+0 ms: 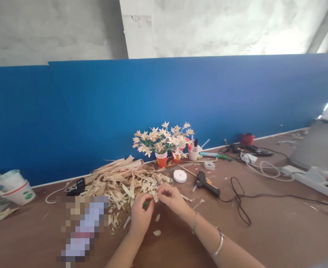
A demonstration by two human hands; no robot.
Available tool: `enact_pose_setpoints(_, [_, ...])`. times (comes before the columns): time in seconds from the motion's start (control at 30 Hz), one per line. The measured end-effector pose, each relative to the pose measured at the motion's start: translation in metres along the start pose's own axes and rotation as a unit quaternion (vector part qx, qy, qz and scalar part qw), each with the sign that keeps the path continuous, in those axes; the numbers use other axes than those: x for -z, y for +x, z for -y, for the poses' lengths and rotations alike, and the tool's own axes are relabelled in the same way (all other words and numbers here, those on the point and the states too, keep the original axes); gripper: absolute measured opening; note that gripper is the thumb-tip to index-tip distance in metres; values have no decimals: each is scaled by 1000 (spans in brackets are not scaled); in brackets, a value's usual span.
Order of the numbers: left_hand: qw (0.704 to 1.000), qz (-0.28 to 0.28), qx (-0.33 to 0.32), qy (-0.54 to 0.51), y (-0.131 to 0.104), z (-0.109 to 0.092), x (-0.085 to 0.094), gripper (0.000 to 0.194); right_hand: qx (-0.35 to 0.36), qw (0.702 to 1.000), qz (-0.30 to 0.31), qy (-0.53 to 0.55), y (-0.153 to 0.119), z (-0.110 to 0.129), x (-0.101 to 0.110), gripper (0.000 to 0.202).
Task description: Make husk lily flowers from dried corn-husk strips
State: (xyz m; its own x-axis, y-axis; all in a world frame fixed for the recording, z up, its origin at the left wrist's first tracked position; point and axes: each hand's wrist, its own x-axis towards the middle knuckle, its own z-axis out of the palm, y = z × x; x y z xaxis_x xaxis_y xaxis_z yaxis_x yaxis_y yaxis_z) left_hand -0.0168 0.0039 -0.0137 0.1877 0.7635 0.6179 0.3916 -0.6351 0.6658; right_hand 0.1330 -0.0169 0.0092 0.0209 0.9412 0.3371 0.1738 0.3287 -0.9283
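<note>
My left hand (pixel 140 215) is closed in a pinch over the front of the table. A bit of green shows inside its curled fingers, too small to name. Close beside it, my right hand (pixel 171 198) also pinches, thumb against fingertips; what lies between them I cannot make out. Both sets of fingertips nearly meet at the edge of a heap of dried pale husk strips (pixel 119 178). Two cut petal-shaped pieces lie below the hands, one of them a pale petal (pixel 157 233). Behind stand husk flowers (pixel 159 139) in a red paper cup (pixel 161 160) and a second red cup (pixel 176 156).
To the right lie a white tape roll (pixel 180 176), a clear tape roll (pixel 209 165) and a black glue gun (pixel 205 183) with a looping cord. A power strip (pixel 314 182) is farther right. A white tub (pixel 20 191) stands left. A blue partition (pixel 96 119) borders the table.
</note>
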Motion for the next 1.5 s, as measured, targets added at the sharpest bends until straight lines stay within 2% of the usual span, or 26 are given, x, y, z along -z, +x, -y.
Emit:
enact_pose_setpoints(0.67, [1000,5,-8,-5,1,-3,1,12,-10,1000,-2,22,0,2,0,18])
enact_pose_setpoints(0.77, [1000,3,19,-8,-1,1,-1,8,-43,997,-8,59,0,-1,-1,15])
enact_pose_setpoints(0.87, [999,7,51,-19,-3,4,-3,11,-108,987,-13,119,2,-4,0,15])
enact_pose_setpoints(0.97, [997,6,57,-41,-3,3,-2,15,-150,976,-31,157,3,-7,3,15])
enact_pose_setpoints(1.1, [996,-23,62,-57,1,-4,3,15,-182,969,-44,159,5,-8,6,16])
enact_pose_setpoints(1.27, [997,-45,53,-40,2,-3,5,18,-156,977,4,147,3,-6,8,19])
enact_pose_setpoints(1.37, [999,-8,10,-32,2,2,3,16,-125,984,38,118,4,-6,10,23])
enact_pose_setpoints(1.5, [999,28,-20,-14,0,5,0,15,-101,988,49,104,5,-9,14,25])
